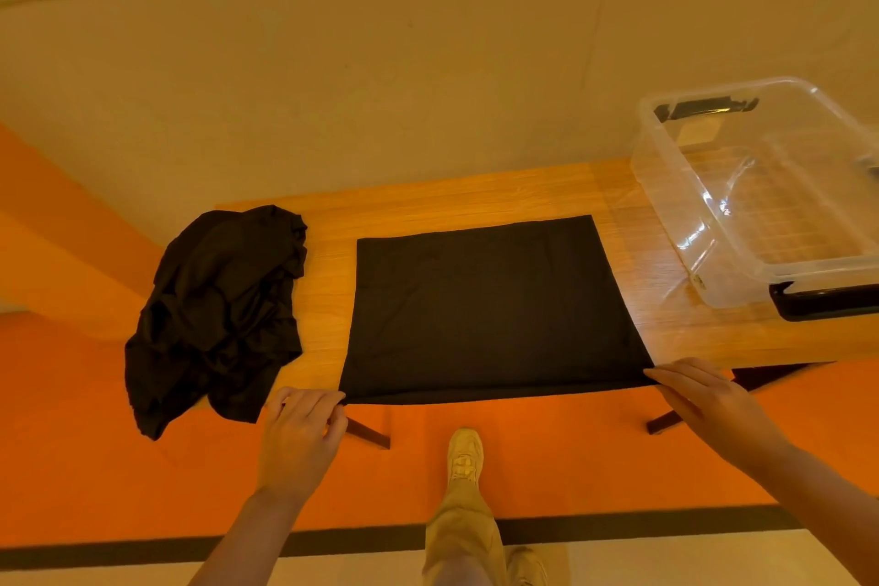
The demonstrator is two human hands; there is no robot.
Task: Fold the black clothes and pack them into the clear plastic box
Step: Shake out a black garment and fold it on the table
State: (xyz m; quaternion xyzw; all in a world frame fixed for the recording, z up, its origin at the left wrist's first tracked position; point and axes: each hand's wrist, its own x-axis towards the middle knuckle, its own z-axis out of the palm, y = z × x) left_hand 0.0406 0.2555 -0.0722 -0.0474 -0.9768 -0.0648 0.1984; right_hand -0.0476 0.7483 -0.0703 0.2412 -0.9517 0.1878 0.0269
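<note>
A black garment (490, 309) lies flat on the wooden table (475, 200) as a smooth rectangle, its near edge along the table's front. My left hand (304, 428) pinches its near left corner. My right hand (704, 395) pinches its near right corner with fingers fairly straight. A crumpled pile of black clothes (219, 305) lies at the table's left end, partly hanging over the front edge. The clear plastic box (761, 281) stands open on the right end of the table, with nothing inside it.
The box has black latches at its far and near ends. The table stands against a beige wall on an orange floor. My leg and tan shoe (465, 457) stand below the table's front edge, between dark table legs.
</note>
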